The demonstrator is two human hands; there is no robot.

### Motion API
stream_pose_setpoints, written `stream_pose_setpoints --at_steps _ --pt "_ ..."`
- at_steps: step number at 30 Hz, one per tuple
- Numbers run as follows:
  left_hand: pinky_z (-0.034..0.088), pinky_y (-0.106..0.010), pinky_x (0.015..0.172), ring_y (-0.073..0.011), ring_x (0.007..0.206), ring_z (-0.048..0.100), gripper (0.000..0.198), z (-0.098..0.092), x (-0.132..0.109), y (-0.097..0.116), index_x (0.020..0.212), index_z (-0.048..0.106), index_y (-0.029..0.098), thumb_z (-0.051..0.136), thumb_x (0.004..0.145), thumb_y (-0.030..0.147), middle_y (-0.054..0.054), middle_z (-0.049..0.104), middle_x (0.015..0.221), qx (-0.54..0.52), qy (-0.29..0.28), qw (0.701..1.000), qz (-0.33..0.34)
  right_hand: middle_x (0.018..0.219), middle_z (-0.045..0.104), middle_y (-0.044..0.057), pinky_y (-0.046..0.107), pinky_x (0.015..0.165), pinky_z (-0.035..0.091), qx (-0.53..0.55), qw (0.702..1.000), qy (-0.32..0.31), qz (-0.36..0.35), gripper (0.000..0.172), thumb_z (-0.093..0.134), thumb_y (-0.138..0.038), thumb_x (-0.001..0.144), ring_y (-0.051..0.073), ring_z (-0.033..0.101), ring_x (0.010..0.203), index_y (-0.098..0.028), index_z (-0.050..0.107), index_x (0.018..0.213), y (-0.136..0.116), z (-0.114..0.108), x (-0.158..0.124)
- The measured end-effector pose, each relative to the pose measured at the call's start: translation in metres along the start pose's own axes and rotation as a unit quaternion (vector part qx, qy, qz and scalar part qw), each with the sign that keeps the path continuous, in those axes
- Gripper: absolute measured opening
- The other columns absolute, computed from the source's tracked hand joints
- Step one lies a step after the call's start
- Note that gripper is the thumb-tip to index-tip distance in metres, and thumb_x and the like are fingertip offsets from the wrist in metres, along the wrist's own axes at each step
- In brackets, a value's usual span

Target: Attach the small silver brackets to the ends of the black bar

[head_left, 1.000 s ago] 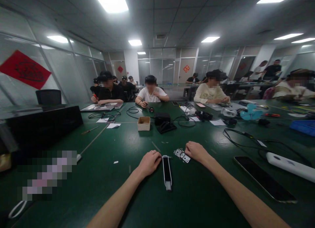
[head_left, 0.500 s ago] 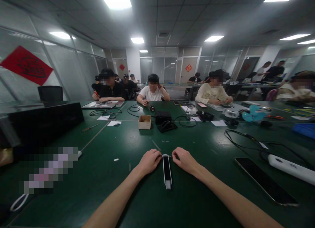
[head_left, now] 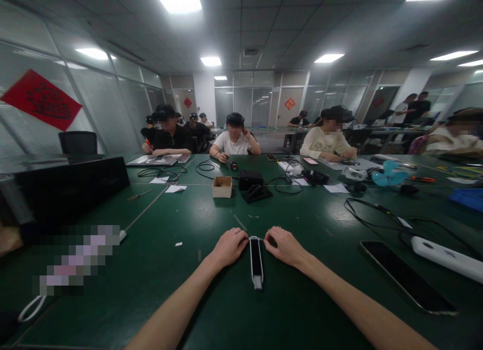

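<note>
Though open — cardboard box (head_left: 222, 187), contents unclear

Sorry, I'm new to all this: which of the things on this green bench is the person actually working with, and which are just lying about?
In use:
left hand
right hand
narrow black-and-white strip, touched at its upper end

Lying about:
smartphone
black cable
cardboard box
screwdriver

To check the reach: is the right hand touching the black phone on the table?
Apart. The head view shows green table between the right hand and the black phone, which lies off to the hand's right.
</note>
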State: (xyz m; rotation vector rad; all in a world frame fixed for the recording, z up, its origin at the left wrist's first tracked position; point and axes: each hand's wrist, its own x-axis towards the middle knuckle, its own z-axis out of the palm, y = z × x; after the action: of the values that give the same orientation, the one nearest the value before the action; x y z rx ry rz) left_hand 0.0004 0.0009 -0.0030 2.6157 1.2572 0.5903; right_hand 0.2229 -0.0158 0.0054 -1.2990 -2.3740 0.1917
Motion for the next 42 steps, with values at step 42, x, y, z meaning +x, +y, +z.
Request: stream_pose_setpoints --at_steps 42 --pt "0.044 -0.028 0.079 -0.0172 0.087 0.056 0.017 0.0026 0.0008 -0.0007 0.095 0.061 0.019 0.044 0.092 0.023 -0.004 0.060 0.092 0.008 -0.001 1.000 -0.001 0.099 0.062 0.006 0.032 0.078 0.049 -0.042 0.997 0.030 -0.054 0.016 0.053 -0.024 0.089 0.018 0.058 0.089 -0.018 0.060 0.101 0.0016 0.0062 0.0009"
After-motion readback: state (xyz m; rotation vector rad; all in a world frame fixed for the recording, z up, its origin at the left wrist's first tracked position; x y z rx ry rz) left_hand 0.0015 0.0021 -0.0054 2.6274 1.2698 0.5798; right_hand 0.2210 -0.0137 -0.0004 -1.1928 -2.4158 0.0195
